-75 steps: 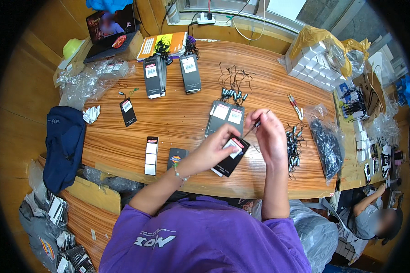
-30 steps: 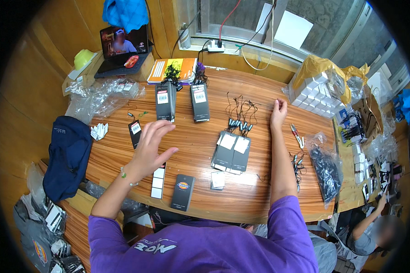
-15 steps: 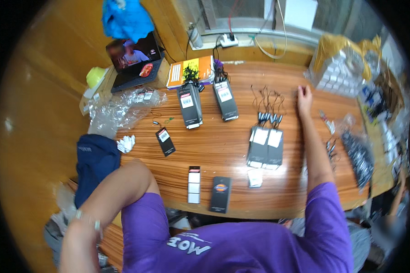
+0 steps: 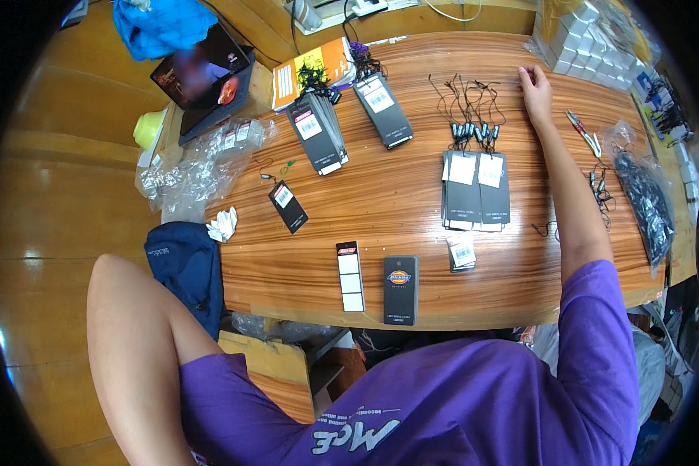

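My right hand (image 4: 535, 92) rests at the far right of the wooden table. Its fingers are loosely curled and slightly apart, with nothing seen in them. Nearest to it are two side-by-side stacks of dark hang tags (image 4: 464, 188), their black strings spread toward the back. A small pile of white labels (image 4: 462, 252) lies just in front of those stacks. My left arm is bent at the lower left, and its hand is out of view. Near the front edge are a dark tag stack with an oval emblem (image 4: 400, 289) and a strip of white labels (image 4: 350, 277).
Farther back stand two bundles of strung tags (image 4: 316, 132) (image 4: 384, 111). One single tag (image 4: 288, 206) lies at left, beside crumpled white paper (image 4: 222, 224) and clear plastic (image 4: 210, 167). Snips (image 4: 585, 133), a bag of black strings (image 4: 643, 203) and small white boxes (image 4: 590, 48) are on the right.
The view has shifted, so the table things sit higher in it. My left elbow has swung outward to the left, off the table edge. My right hand stays at the far right.
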Demonstrator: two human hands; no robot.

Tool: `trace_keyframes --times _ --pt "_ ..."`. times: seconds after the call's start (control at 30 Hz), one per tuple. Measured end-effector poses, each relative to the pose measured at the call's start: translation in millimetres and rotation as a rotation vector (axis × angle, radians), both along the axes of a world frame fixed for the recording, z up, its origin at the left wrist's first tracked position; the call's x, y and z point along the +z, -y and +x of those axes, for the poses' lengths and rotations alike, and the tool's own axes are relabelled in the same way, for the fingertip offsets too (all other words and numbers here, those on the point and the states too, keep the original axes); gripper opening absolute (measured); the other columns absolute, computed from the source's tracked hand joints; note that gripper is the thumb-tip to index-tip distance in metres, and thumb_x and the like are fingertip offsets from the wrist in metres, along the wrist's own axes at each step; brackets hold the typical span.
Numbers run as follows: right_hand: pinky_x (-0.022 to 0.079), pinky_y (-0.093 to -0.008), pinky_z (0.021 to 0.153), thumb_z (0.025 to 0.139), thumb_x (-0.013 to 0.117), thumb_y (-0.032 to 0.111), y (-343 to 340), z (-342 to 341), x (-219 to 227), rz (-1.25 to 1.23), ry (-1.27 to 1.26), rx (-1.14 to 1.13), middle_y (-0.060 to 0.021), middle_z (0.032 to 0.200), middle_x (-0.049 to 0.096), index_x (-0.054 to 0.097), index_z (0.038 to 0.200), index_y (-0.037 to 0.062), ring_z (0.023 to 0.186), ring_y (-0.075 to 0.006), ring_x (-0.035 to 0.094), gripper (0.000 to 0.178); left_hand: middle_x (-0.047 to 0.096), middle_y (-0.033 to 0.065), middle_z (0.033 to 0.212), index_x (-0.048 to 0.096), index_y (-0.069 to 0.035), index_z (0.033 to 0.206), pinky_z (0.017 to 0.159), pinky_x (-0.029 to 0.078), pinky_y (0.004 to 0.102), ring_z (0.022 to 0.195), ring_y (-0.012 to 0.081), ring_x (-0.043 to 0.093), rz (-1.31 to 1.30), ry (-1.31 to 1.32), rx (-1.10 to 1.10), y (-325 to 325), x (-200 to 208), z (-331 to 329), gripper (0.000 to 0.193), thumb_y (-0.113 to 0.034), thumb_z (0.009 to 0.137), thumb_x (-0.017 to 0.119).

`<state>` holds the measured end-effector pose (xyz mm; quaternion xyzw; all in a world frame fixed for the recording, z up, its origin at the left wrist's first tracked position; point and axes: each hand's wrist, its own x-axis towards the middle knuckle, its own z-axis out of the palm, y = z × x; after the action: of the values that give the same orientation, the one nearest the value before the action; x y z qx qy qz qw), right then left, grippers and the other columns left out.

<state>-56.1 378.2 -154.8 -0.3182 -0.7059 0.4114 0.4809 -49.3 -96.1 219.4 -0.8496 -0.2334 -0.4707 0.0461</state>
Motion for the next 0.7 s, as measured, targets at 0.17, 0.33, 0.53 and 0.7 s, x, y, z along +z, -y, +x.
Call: trace_keyframes --times 0.17,0.33,0.53,0.7 --pt "0.047 -0.0259 0.062 0.084 0.059 0.025 -1.1 -2.7 -1.3 -0.025 -0.019 0.015 -0.004 0.074 0.061 0.06 0.09 0.0013 0.067 -0.0106 0.055 0.024 0.066 -0.0024 0.071 0.067 -0.011 0.069 0.064 0.047 0.0225 0.067 0.0057 0.06 0.005 0.005 0.031 2.8 -2.0 2.4 0.005 -0.01 0.074 0.067" --pt "0.047 -0.0256 0.059 0.085 0.059 0.024 4.5 -0.6 5.8 -0.017 0.001 0.003 -0.0042 0.075 0.06 0.06 0.09 0.001 0.067 -0.0106 0.055 0.024 0.065 -0.002 0.07 0.066 -0.011 0.069 0.063 0.046 0.0227 0.066 0.0063 0.06 0.004 0.017 0.053 5.0 -5.7 -0.2 0.005 -0.009 0.074 0.067" --pt "0.046 -0.0248 0.057 0.085 0.059 0.023 3.8 -0.9 3.9 -0.004 -0.012 0.022 -0.0031 0.075 0.059 0.06 0.09 0.0012 0.065 -0.0096 0.053 0.023 0.065 -0.0016 0.07 0.065 -0.01 0.069 0.062 0.046 0.0231 0.066 0.0069 0.06 0.003 0.025 0.094 11.2 -9.0 -2.0 0.005 -0.009 0.074 0.067" --pt "0.045 -0.0238 0.058 0.085 0.059 0.024 2.7 2.0 4.5 -0.04 -0.017 0.045 -0.0019 0.074 0.058 0.06 0.089 0.0011 0.064 -0.0085 0.052 0.023 0.064 -0.0012 0.07 0.065 -0.01 0.069 0.061 0.046 0.0233 0.065 0.0074 0.06 -0.002 0.029 0.112 12.9 -11.0 -3.2 0.006 -0.009 0.074 0.067"
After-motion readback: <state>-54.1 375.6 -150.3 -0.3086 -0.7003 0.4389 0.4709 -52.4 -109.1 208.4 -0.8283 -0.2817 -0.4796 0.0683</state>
